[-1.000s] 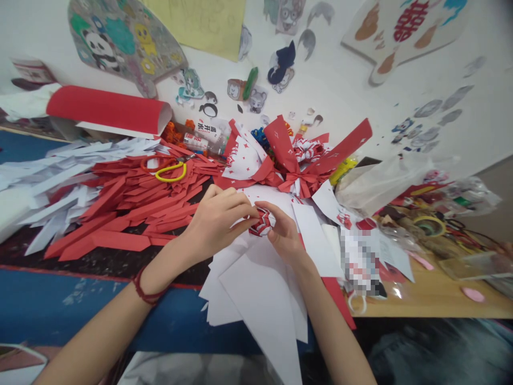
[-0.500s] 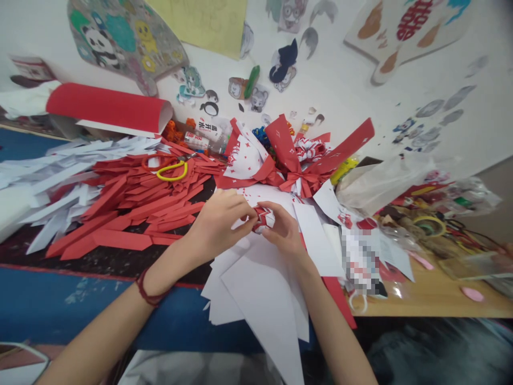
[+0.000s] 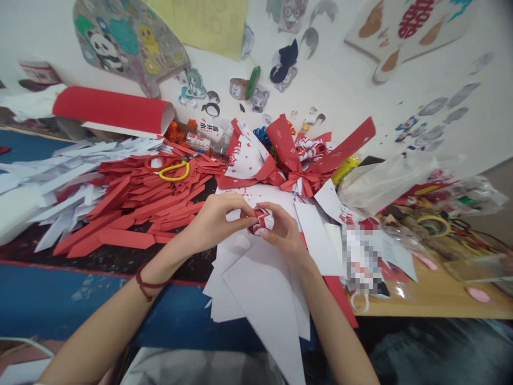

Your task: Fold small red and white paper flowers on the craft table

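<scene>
Between my two hands is a small red-and-white folded paper piece (image 3: 262, 221) with a zigzag pattern. My right hand (image 3: 284, 227) curls round its right side, thumb below and fingers above. My left hand (image 3: 224, 218), with a dark red cord at the wrist, pinches its left edge between thumb and fingertips. White paper sheets (image 3: 264, 283) lie under both hands. To the left, red folded paper strips (image 3: 132, 208) are heaped beside white paper strips (image 3: 76, 166). Scissors with a yellow handle (image 3: 175, 172) rest on the red strips.
A red-and-white paper-wrapped bouquet (image 3: 296, 155) stands behind my hands against the wall. Farther left is a rolled red sheet (image 3: 112, 109), with a plastic bottle (image 3: 206, 143) near it. At right, a clear plastic bag (image 3: 388, 176) and a tape roll (image 3: 433, 225) sit among clutter.
My left hand has lowered and turned slightly, its fingers now pinching at the left edge of the folded paper piece, more of which shows. My right hand keeps its hold.
</scene>
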Demonstrator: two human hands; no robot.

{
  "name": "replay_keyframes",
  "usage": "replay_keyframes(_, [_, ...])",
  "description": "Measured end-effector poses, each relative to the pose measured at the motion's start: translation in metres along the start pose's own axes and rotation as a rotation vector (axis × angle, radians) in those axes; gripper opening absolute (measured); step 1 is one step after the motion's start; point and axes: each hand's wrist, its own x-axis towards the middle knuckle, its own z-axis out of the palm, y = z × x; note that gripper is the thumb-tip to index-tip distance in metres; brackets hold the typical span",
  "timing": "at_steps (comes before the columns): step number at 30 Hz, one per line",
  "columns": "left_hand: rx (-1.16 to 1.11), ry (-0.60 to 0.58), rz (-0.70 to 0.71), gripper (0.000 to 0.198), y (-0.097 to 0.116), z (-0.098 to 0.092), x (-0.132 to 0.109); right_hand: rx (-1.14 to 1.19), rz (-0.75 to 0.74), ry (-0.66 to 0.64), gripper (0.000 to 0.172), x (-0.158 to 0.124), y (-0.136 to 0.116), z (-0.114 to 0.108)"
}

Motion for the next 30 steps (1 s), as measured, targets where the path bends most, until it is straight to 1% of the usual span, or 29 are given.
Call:
replay_keyframes(3, [0.046, 0.038, 0.033, 0.014, 0.004, -0.001, -0.001, 0.047, 0.049, -0.015, 0.067, 0.001, 0.000, 0.002])
replay_keyframes(4, [0.059, 0.043, 0.039, 0.015, 0.005, -0.001, -0.001, 0.061, 0.067, -0.024, 0.067, 0.001, 0.001, 0.002])
replay_keyframes(6, [0.078, 0.038, 0.045, 0.015, 0.005, -0.002, -0.002, 0.071, 0.076, -0.025, 0.061, 0.001, 0.002, 0.003])
replay_keyframes(8, [0.109, 0.052, 0.058, 0.011, 0.004, -0.002, -0.002, 0.063, 0.055, 0.028, 0.053, 0.002, 0.003, 0.002])
replay_keyframes(9, [0.143, 0.082, 0.068, 0.009, 0.004, -0.001, -0.002, 0.060, 0.040, 0.071, 0.050, 0.002, 0.004, 0.002])
replay_keyframes(12, [0.259, 0.232, 0.129, 0.006, 0.003, 0.002, -0.001, 0.053, 0.003, 0.202, 0.051, 0.003, 0.005, 0.001])
replay_keyframes(13, [0.272, 0.258, 0.151, 0.006, 0.004, 0.004, -0.001, 0.047, -0.006, 0.230, 0.052, 0.003, 0.005, 0.002])
replay_keyframes(14, [0.268, 0.257, 0.168, 0.006, 0.004, 0.005, -0.002, 0.040, -0.011, 0.245, 0.052, 0.002, 0.004, 0.002])
replay_keyframes(17, [0.239, 0.179, 0.174, 0.003, 0.005, 0.012, -0.003, 0.012, -0.039, 0.265, 0.054, 0.001, 0.003, 0.005])
replay_keyframes(20, [0.258, 0.172, 0.144, 0.001, 0.002, 0.017, -0.004, -0.031, -0.079, 0.270, 0.053, 0.001, 0.002, 0.007])
replay_keyframes(26, [0.206, 0.134, 0.074, 0.007, 0.001, 0.020, -0.004, -0.152, -0.115, 0.277, 0.043, -0.001, -0.001, 0.010])
replay_keyframes(28, [0.179, 0.135, 0.079, 0.007, 0.002, 0.018, -0.004, -0.144, -0.091, 0.278, 0.047, -0.001, -0.001, 0.009])
replay_keyframes(30, [0.156, 0.143, 0.113, 0.006, 0.003, 0.016, -0.004, -0.071, -0.025, 0.236, 0.056, 0.000, 0.000, 0.008])
